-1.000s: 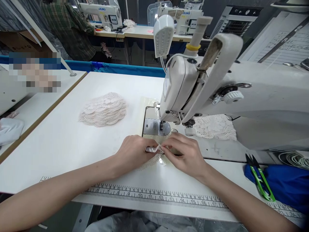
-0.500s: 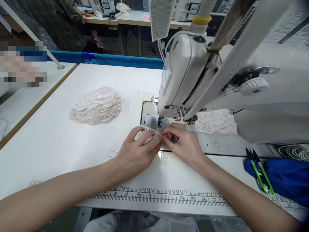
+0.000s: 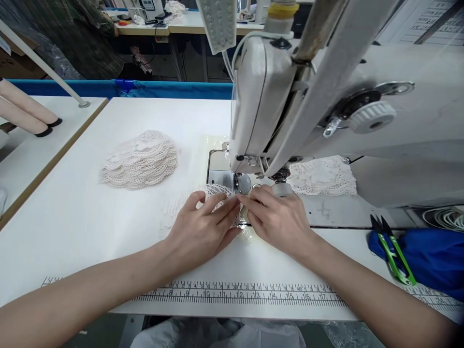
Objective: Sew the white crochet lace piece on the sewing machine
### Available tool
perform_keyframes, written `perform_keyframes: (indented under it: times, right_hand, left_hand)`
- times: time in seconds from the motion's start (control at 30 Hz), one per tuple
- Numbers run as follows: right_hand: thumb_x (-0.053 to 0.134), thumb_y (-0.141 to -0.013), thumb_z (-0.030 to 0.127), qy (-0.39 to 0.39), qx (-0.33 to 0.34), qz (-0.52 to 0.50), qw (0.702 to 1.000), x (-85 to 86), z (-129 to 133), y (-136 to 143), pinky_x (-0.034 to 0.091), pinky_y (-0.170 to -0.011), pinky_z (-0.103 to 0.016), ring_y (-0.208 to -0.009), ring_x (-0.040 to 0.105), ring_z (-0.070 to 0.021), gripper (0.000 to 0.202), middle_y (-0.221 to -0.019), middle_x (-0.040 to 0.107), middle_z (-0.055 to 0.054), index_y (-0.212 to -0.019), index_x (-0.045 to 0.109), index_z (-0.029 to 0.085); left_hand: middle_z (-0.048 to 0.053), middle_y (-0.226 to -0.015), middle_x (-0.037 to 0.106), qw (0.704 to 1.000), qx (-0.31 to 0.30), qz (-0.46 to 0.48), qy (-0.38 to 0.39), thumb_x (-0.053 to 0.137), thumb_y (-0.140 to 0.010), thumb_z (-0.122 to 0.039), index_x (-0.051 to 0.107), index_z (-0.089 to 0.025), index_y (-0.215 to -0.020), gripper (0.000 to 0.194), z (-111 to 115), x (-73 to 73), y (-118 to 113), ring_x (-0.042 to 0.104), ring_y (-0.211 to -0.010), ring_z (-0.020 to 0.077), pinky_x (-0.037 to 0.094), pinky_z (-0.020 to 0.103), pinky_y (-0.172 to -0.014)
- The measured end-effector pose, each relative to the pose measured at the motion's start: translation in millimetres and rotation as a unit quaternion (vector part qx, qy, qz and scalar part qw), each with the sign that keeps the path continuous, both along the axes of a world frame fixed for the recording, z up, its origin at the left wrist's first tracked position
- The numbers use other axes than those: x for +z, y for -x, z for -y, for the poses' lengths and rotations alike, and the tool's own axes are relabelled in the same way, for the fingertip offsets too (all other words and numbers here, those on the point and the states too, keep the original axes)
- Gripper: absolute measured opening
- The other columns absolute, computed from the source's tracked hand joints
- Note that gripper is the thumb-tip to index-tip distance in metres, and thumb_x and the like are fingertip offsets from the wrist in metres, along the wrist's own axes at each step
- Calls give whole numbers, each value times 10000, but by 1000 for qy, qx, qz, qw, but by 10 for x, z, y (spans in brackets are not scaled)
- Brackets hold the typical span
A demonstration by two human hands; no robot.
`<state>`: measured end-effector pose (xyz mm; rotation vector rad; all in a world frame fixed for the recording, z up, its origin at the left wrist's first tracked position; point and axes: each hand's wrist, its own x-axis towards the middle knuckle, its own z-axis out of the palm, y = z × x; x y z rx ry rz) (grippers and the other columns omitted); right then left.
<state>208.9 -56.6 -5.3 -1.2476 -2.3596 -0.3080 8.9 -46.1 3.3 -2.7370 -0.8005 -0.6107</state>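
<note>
At the sewing machine [image 3: 266, 96], a piece of white lace [image 3: 216, 189] lies by the needle plate, partly hidden beneath my fingers. My left hand [image 3: 203, 222] holds the lace from the left, its fingers bent over it and the thumb low near the front. From the right, my right hand [image 3: 277, 217] has its fingers curled and the fingertips together at the lace's right edge, close to the left fingertips. The round metal plate [image 3: 242, 183] under the needle is just behind the fingertips.
A stack of lace pieces [image 3: 141, 159] lies on the left. More lace [image 3: 322, 176] rests under the machine arm. Green thread snips [image 3: 395, 253] lie on blue cloth [image 3: 435, 258] at right. A printed ruler [image 3: 239, 293] runs along the front edge. A person [image 3: 83, 38] is beyond the table.
The view has shifted slightly, bringing the machine head further left. My left thumb has come away toward the front, and more lace shows under the left fingers. The right fingers are more curled.
</note>
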Motion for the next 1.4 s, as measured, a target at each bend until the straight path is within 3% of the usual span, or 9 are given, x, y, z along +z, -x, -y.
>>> perform_keyframes:
  times: [0.13, 0.33, 0.87, 1.4]
  right_hand:
    - [450, -883, 92, -8, -25, 66, 997, 14, 2, 1, 326, -635, -342, -730, 592, -184, 319, -729, 680, -49, -1067, 704, 151]
    - [449, -883, 84, -50, -19, 81, 995, 4, -13, -5, 303, -617, -333, -694, 579, -161, 335, -703, 678, -30, -1106, 692, 141]
    - [484, -797, 12, -93, -43, 136, 985, -2, -12, -3, 206, -616, -324, -601, 472, -128, 246, -596, 589, 7, -789, 692, 143]
    - [500, -817, 7, -99, -42, 147, 983, -7, -6, -11, 224, -616, -329, -652, 492, -138, 224, -621, 606, -4, -823, 682, 139]
  left_hand:
    - [25, -1189, 684, 1000, 6, -1, -2, 503, -965, -288, 645, -163, -1146, 262, -66, -11, 1, 605, -1084, 218, 365, 399, -796]
    - [18, -1171, 694, 1000, -3, 0, 24, 489, -973, -275, 651, -186, -1163, 265, -151, -3, 10, 604, -1096, 218, 362, 398, -808]
    - [-29, -1303, 609, 998, 1, -29, 59, 439, -995, -289, 569, -242, -1296, 331, -231, 6, 58, 567, -1163, 221, 338, 424, -835]
    - [-13, -1242, 656, 999, 2, -43, -24, 486, -979, -318, 632, -181, -1183, 286, -143, 5, 30, 586, -1139, 201, 362, 391, -809]
